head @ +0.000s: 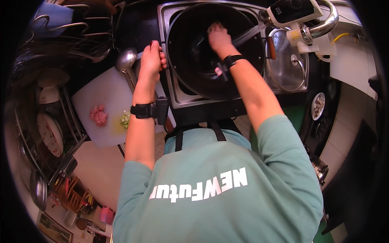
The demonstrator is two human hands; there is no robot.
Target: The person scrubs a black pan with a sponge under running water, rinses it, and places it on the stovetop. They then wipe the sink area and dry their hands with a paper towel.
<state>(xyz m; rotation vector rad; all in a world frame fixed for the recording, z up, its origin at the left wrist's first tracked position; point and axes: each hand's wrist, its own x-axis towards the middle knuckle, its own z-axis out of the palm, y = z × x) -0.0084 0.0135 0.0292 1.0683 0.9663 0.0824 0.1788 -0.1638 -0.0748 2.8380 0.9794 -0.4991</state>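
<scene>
A large dark wok (194, 76) rests over the stainless steel sink (179, 101). My left hand (152, 59) is closed around the wok's left side handle, which is mostly hidden by my fingers. Inside the wok, my right hand (220, 39) presses a small scrubber (215, 28) against the inner wall; my fingers cover much of it. Water streams into the wok from the faucet (294, 13) at the upper right, passing close to my right hand. The wok's other wooden handle (271, 48) sticks out on the right.
A glass lid (285, 73) lies right of the wok. On the left, a white cutting board (100, 79) bears raw meat pieces (98, 115) and chopped scallion (125, 119), with a metal ladle (127, 57) by its far edge. A dish of food (318, 106) stands at the right. Dish racks (70, 112) line the left.
</scene>
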